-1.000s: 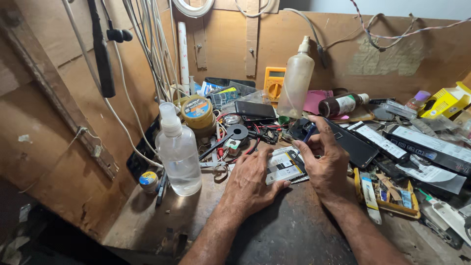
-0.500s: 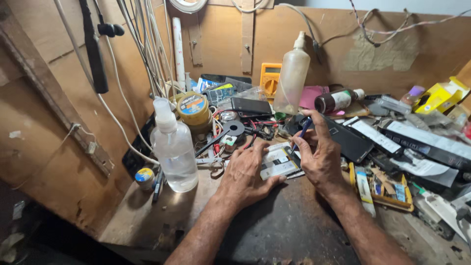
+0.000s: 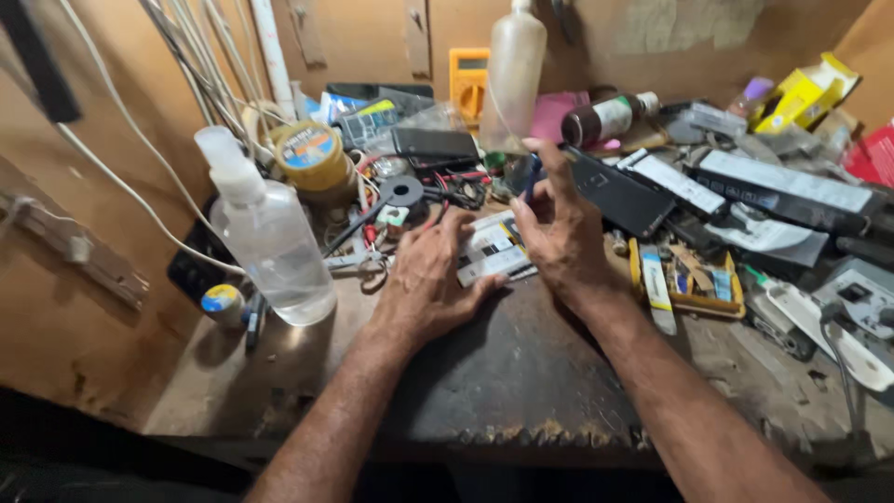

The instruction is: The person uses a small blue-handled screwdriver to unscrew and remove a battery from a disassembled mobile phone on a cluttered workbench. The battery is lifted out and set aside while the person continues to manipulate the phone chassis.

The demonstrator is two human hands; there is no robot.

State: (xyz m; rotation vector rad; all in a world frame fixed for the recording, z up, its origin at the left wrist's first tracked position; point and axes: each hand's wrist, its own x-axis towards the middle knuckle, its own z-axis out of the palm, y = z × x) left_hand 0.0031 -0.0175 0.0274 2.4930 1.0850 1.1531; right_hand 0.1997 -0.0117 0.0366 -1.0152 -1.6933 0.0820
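Cluttered wooden workbench (image 3: 521, 373), dark worn patch in the middle, brown board walls behind and to the left. White cables (image 3: 140, 149) hanging down the left wall.

Biggest item on it: clear plastic bottle (image 3: 270, 242) with a white cap, standing upright at left, well apart from both hands. Another tall cloudy bottle (image 3: 512, 74) upright at the back, next to a yellow multimeter (image 3: 470, 79). Yellow tape roll (image 3: 312, 158) behind the clear bottle. Long dark flat devices (image 3: 782, 191) stacked off to the right, plus a yellow box (image 3: 805, 93) in the far corner and a small brown vial (image 3: 605, 116) lying on its side.

Left hand (image 3: 428, 279) palm down on the bench, fingers loosely spread, thumb tip resting on the edge of a small printed card (image 3: 494, 250). Card lying flat between the two hands, poking out from under the left fingers toward the right wrist.

Right hand (image 3: 559, 228) raised a bit, index finger pointing up, thumb and fingers pinching something small and dark with a blue bit (image 3: 531, 172) at the tips. Hard to tell exactly what. Black phone-like slab (image 3: 619, 196) lying just beside the right hand, touching or nearly touching the knuckles.

Small stuff: black ring-shaped washer (image 3: 402, 191) ahead of the left fingers, thin red wires (image 3: 456, 182) near it, a tiny blue-and-yellow capped jar (image 3: 223, 303) at the foot of the clear bottle.
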